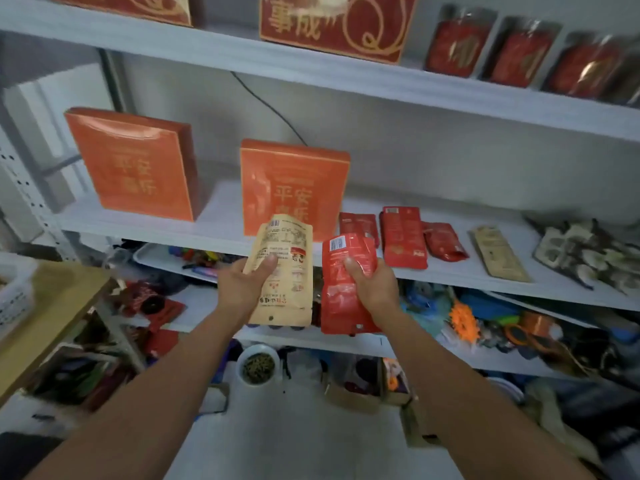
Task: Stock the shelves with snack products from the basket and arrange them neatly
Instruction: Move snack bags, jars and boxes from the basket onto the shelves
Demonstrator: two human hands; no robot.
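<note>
My left hand grips a tan snack pouch, held back side up with its barcode end toward the shelf. My right hand grips a red snack pouch the same way. Both pouches hover just in front of the white middle shelf. On that shelf lie three red pouches flat in a row, a tan pouch to their right, and two upright orange boxes. No basket is clearly identifiable.
A pile of dark-and-white packets lies at the shelf's right end. Red boxes and red bags stand on the upper shelf. Lower shelves hold mixed clutter. A wooden table stands at left, and a white bowl sits below.
</note>
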